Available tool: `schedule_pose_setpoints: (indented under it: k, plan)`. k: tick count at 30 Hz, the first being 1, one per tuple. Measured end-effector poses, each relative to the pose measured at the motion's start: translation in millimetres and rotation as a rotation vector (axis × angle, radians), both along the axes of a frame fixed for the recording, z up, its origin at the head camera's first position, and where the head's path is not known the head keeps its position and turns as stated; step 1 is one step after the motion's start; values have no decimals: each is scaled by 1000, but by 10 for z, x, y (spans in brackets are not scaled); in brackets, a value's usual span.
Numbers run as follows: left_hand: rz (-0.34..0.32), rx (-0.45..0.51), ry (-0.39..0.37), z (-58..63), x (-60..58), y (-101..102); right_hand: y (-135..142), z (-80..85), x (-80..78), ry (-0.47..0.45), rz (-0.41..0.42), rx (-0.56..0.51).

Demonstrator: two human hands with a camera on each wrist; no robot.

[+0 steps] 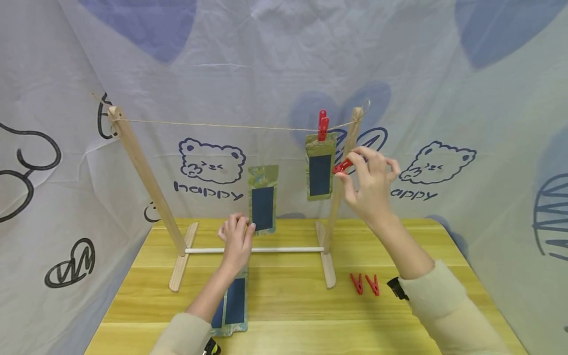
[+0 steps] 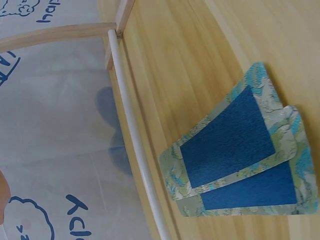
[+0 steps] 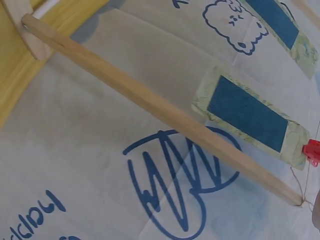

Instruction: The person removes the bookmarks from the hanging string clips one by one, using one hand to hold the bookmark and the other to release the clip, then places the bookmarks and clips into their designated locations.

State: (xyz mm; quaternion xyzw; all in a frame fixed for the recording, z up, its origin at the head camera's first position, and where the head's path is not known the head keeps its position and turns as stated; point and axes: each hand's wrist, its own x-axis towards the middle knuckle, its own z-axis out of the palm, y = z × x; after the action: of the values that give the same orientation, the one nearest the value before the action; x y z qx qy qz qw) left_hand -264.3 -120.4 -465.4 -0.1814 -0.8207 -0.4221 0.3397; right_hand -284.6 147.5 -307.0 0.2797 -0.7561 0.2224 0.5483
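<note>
My left hand [image 1: 237,237] pinches a patterned card with a dark blue panel [image 1: 263,209] by its lower left edge, upright below the string. Between the thumb and fingers of my right hand [image 1: 372,181] is a red clothespin [image 1: 343,165], in front of the right post. Another such card [image 1: 320,175] hangs from the string [image 1: 213,125], held at its top by a red clothespin [image 1: 323,129]; the right wrist view also has this hanging card [image 3: 247,114]. Two overlapping cards [image 2: 227,140] lie on the table under my left forearm.
A wooden rack holds the string between its left post [image 1: 144,172] and right post [image 1: 333,217]. Its white crossbar [image 1: 288,250] runs low between the feet. Two red clothespins [image 1: 365,284] lie on the wooden table [image 1: 301,315] at right. Behind hangs a printed cloth [image 1: 248,74].
</note>
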Motion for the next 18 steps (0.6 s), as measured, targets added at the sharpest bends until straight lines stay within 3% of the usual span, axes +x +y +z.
schedule_pose_setpoints:
  k: [18]
  plan:
    - [16, -5, -37, -201, 137, -27, 245, -370, 50, -98, -51, 18]
